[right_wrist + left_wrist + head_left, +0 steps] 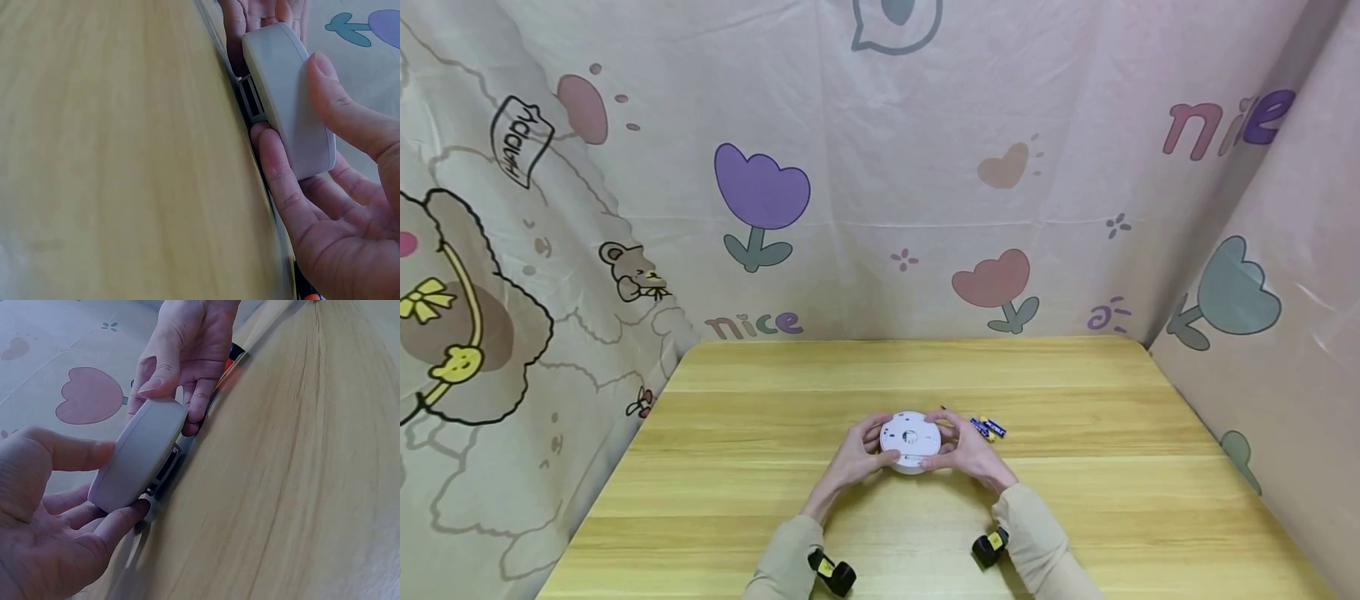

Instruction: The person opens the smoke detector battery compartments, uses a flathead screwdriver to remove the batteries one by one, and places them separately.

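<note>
A round white device (pixel 917 450) with small dark printed marks on its face is held by both hands above the wooden table. My left hand (pixel 854 457) grips its left rim, thumb on the near edge of the face and fingers round the side. On the opposite rim, my right hand (pixel 972 458) holds it the same way. Both wrist views show its smooth side wall, and a dark slotted part (pixel 251 99) juts from the underside. Close to the right hand lie several blue batteries (pixel 995 427) with yellow ends.
The wooden table (pixel 737 467) reaches back to a printed curtain (pixel 880 283), which also hangs on both sides. A black and orange object (pixel 234 356), mostly hidden, lies past the right hand. A black camera (pixel 989 547) is strapped at the right wrist.
</note>
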A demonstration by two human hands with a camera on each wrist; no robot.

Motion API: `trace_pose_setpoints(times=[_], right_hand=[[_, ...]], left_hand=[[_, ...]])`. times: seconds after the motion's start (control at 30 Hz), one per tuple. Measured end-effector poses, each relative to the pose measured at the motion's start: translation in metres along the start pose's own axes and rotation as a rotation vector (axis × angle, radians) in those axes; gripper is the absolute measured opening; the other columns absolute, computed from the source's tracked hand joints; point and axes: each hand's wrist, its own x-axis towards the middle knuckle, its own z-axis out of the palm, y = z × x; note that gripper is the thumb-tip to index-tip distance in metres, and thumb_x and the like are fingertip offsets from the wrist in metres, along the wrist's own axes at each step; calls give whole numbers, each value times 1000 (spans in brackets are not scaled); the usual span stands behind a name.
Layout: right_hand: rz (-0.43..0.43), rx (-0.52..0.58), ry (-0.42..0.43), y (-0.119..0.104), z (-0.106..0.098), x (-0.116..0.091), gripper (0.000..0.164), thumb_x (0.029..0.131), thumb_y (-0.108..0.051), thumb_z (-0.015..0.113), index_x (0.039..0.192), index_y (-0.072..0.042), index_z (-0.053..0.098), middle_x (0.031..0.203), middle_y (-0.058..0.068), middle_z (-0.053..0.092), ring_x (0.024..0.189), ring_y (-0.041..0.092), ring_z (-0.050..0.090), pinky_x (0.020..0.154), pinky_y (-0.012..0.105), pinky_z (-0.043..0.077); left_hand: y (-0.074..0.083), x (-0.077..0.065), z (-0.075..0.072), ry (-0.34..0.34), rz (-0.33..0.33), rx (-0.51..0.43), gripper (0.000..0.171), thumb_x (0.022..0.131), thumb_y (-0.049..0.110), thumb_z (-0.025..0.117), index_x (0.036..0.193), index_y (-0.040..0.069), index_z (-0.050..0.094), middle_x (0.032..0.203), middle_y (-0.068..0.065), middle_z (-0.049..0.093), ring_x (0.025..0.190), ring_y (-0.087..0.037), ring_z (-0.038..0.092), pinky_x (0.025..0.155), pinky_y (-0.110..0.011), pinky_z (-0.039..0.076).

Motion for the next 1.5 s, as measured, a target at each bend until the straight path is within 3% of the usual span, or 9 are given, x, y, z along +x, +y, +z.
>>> trace_pose_setpoints(times=[0.3,0.53,0.77,0.9,1.1,1.3,1.5], right_hand=[[6,47,-12,1,2,1,77,74,0,84,140,-1,45,143,33,53,89,20,70,85,31,60],[-2,69,-33,1,-1,0,77,76,-1,84,141,0,44,145,32,52,90,20,70,87,29,59],[-15,49,-35,0,0,-2,78,76,-3,84,143,0,44,150,32,46,99,22,68,92,31,57],[-14,41,-30,0,-1,-3,77,77,-5,84,144,-1,44,150,32,45,112,27,65,96,31,57],[-9,26,-19,0,-2,-4,77,78,-7,83,145,-2,45,150,31,46,115,30,64,98,32,56],[-27,13,-1,1,-3,-4,78,79,-8,83,147,-3,44,146,29,50,130,40,54,103,38,55],[-17,18,14,1,-2,-5,81,82,-9,81,151,-3,39,131,29,60,117,34,63,100,39,57]], left_hand=[[-1,-1,-1,1,2,-23,69,83,-2,74,143,-13,42,147,-37,45,138,-51,46,117,-55,39],[-5,-4,-4,-18,79,5,70,85,12,78,141,-13,44,145,-38,46,136,-52,47,115,-52,43],[-3,-2,-3,8,-27,-62,69,82,-1,76,143,-10,45,149,-34,46,141,-49,44,121,-55,34],[-2,-1,-3,17,-32,-44,67,82,-2,77,141,-9,47,146,-33,49,137,-48,48,120,-55,38],[-1,0,-3,22,-43,-30,66,81,-1,78,140,-8,49,144,-31,52,131,-45,54,116,-53,43],[1,-1,-3,50,-62,-1,66,80,1,80,138,-7,51,140,-30,57,122,-41,61,109,-51,51],[2,-2,-3,81,-86,1,67,79,3,82,138,-5,52,137,-28,59,116,-36,64,103,-47,55]])
